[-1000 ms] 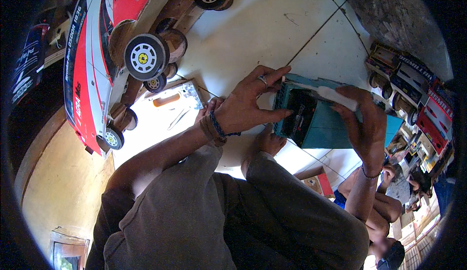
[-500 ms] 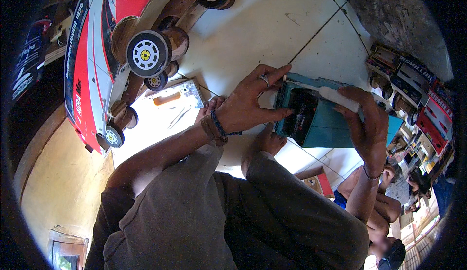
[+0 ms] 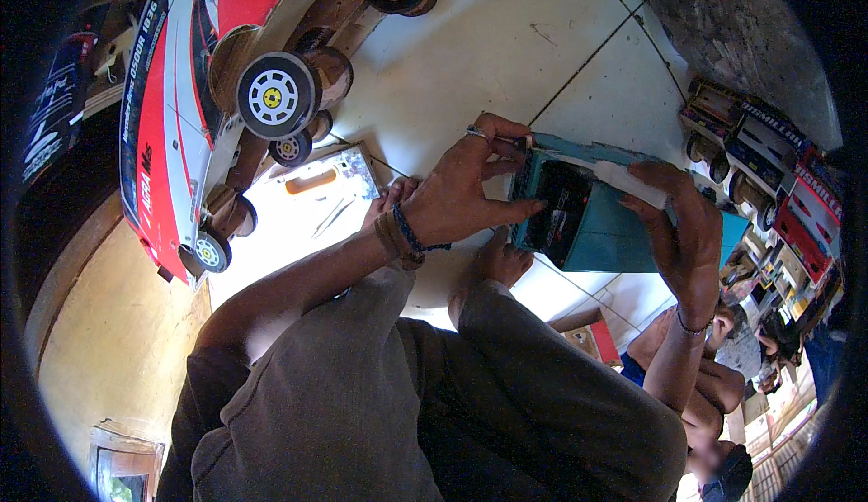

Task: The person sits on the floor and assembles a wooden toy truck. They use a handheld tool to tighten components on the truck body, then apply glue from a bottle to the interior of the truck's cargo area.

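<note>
A teal box-shaped body, apparently part of a toy vehicle, is between my hands above the tiled floor. Its left part carries a glossy black panel with small print. My left hand grips the left end, thumb at the black panel's edge and index finger bent at the upper corner. In the fingers of my right hand is a small white block, pressed along the body's upper edge; whether it is foam or something harder, I cannot tell. My bare feet are just below the body.
A large red, white and black toy bus with wheels stands at left. By my left foot lies a pale board with a slot. More toy trucks line the right side. Another person sits at lower right.
My left index finger, stretched out past the upper corner before, is now bent in against it. The teal body has barely shifted, and my right hand stays in place.
</note>
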Motion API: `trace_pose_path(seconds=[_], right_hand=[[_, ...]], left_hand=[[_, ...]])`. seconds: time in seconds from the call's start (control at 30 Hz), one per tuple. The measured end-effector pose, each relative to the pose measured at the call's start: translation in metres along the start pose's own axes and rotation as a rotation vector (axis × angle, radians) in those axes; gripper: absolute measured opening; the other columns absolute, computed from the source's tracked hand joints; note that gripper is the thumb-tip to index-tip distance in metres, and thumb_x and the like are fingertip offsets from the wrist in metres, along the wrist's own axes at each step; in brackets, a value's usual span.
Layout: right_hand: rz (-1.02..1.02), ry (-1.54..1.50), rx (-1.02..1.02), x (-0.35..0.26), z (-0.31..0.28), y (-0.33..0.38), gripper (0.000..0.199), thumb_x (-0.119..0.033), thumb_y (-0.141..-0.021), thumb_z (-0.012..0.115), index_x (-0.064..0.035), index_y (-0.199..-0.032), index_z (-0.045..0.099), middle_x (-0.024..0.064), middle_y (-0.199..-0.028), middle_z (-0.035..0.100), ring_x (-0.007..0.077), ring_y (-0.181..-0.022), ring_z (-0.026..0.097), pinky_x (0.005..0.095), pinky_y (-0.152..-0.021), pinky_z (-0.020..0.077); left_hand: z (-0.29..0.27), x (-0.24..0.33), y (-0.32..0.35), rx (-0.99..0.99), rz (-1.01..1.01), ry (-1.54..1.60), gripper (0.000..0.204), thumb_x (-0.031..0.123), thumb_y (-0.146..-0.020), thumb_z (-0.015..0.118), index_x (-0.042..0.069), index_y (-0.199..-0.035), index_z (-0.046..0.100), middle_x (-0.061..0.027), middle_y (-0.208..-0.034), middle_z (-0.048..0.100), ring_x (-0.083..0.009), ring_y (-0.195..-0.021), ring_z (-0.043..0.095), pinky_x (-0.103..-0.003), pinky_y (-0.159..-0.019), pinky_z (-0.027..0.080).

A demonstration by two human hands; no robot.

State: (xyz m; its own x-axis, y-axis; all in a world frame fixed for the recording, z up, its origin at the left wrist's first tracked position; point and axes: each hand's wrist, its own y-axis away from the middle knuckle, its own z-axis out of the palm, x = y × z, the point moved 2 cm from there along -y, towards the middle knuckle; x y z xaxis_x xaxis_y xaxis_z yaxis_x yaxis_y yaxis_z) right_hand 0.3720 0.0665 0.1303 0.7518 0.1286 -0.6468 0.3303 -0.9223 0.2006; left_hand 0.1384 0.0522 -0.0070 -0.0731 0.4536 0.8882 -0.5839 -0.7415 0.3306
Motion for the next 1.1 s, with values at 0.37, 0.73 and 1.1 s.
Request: trace_pose_path(seconds=[0.37, 0.73, 1.1], right_hand=[[0.004, -0.021, 0.003, 0.001, 0.000, 0.001, 0.030, -0.003, -0.087, 0.073, -0.0055, -0.114, 0.062, 0.0159, -0.110, 0.073, 0.0350, -0.094, 0.073, 0.0391, -0.077, 0.0588], [-0.035, 0.010, -0.029, -0.002, -0.002, -0.001, 0.034, 0.000, -0.085, 0.071, -0.0055, -0.117, 0.062, 0.0161, -0.114, 0.070, 0.0364, -0.098, 0.070, 0.0416, -0.082, 0.0576], [-0.109, 0.158, -0.156, -0.015, -0.006, -0.007, 0.046, -0.002, -0.081, 0.070, -0.0101, -0.126, 0.061, 0.0156, -0.120, 0.068, 0.0382, -0.108, 0.065, 0.0484, -0.093, 0.0523]], left_hand=[[-0.001, -0.004, 0.000, -0.001, -0.034, 0.051, 0.081, 0.000, -0.074, 0.088, 0.009, -0.140, 0.042, -0.0098, -0.139, 0.049, -0.0227, -0.126, 0.055, -0.040, -0.112, 0.046], [-0.001, -0.004, 0.000, 0.013, -0.040, 0.107, 0.082, 0.000, -0.072, 0.089, 0.009, -0.139, 0.042, -0.0082, -0.139, 0.047, -0.0221, -0.127, 0.053, -0.038, -0.111, 0.046], [-0.006, -0.001, 0.001, 0.131, 0.032, -0.252, 0.098, 0.017, -0.066, 0.096, 0.011, -0.144, 0.036, -0.0095, -0.132, 0.052, -0.0225, -0.123, 0.055, -0.043, -0.105, 0.049]])
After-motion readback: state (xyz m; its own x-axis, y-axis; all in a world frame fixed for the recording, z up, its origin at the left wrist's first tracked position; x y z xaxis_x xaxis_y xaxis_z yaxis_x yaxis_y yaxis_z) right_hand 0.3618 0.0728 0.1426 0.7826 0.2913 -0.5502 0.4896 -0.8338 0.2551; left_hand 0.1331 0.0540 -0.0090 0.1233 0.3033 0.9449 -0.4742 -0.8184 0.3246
